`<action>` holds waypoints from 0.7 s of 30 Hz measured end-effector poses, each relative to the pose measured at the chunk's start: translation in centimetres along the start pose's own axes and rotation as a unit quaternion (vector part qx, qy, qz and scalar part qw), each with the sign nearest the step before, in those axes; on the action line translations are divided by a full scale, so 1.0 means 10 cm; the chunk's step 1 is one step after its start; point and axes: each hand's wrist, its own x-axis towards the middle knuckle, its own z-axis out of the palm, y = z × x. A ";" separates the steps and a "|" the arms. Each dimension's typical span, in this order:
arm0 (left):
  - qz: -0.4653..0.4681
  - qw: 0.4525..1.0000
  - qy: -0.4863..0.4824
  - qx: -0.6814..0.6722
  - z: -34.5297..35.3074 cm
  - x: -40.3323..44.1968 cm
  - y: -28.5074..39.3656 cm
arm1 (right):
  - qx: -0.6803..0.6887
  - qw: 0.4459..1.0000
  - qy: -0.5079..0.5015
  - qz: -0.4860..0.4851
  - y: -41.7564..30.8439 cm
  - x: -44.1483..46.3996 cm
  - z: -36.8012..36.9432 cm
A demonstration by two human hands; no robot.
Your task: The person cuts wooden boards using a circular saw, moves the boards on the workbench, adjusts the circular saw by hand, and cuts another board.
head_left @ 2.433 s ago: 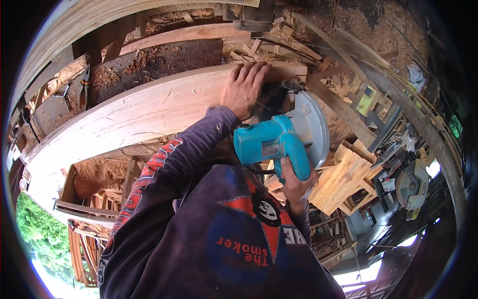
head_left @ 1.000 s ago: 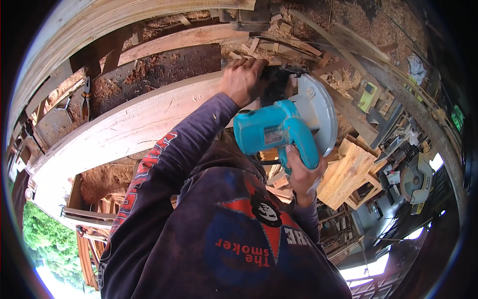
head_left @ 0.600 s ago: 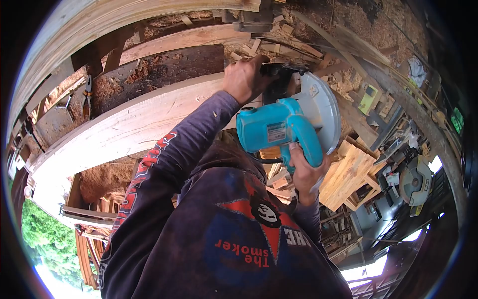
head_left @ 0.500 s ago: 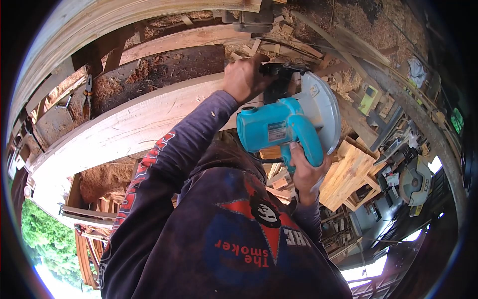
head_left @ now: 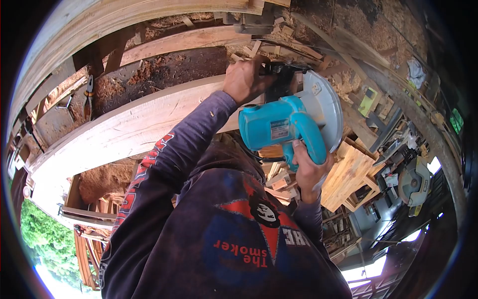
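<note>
A teal circular saw (head_left: 271, 124) with a grey blade guard rests over the right end of a long, pale wooden board (head_left: 149, 119). My right hand (head_left: 311, 170) is wrapped round its rear handle. At the saw's dark base, my left hand (head_left: 244, 79) is closed with curled fingers on the base's front edge, beside the board's far edge. The blade and the board's end are hidden under the saw and its base. A dark cable runs from the motor toward my body.
Pliers (head_left: 88, 97) lie left of a dark plank (head_left: 169, 70) strewn with sawdust, beyond the board. A thick timber (head_left: 149, 22) crosses the upper left. On the right are a wooden stool-like piece (head_left: 348, 172), a mitre saw (head_left: 414, 182) and a yellow-green object (head_left: 368, 101).
The saw has shifted right along the board. My left hand, earlier spread on the wood, now has its fingers curled at the saw's base. My right hand has moved right with the handle.
</note>
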 end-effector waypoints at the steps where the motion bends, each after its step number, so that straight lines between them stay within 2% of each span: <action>1: 0.000 1.000 -0.004 -0.002 -0.01 0.00 0.00 | -0.007 1.000 0.002 -0.009 0.00 0.01 0.00; 3: 0.002 1.000 -0.003 -0.008 -0.01 0.00 0.00 | 0.033 0.999 0.005 0.039 0.00 0.00 0.01; 7: 0.001 1.000 -0.011 -0.010 -0.02 0.01 0.00 | 0.040 0.998 -0.003 0.055 -0.02 0.04 0.00; 10: 0.010 1.000 -0.003 -0.020 -0.04 0.01 0.00 | -0.022 1.000 -0.001 -0.010 -0.02 0.06 0.00; 13: 0.006 0.999 -0.011 -0.041 -0.08 0.01 0.02 | 0.021 0.999 0.013 0.036 -0.03 0.09 0.02; 16: 0.006 0.999 -0.032 -0.033 -0.10 0.03 -0.01 | -0.018 0.999 0.015 -0.027 -0.02 0.14 0.00; 21: 0.016 0.998 -0.037 -0.045 -0.09 0.05 -0.06 | -0.039 0.998 0.013 -0.052 -0.02 0.18 0.00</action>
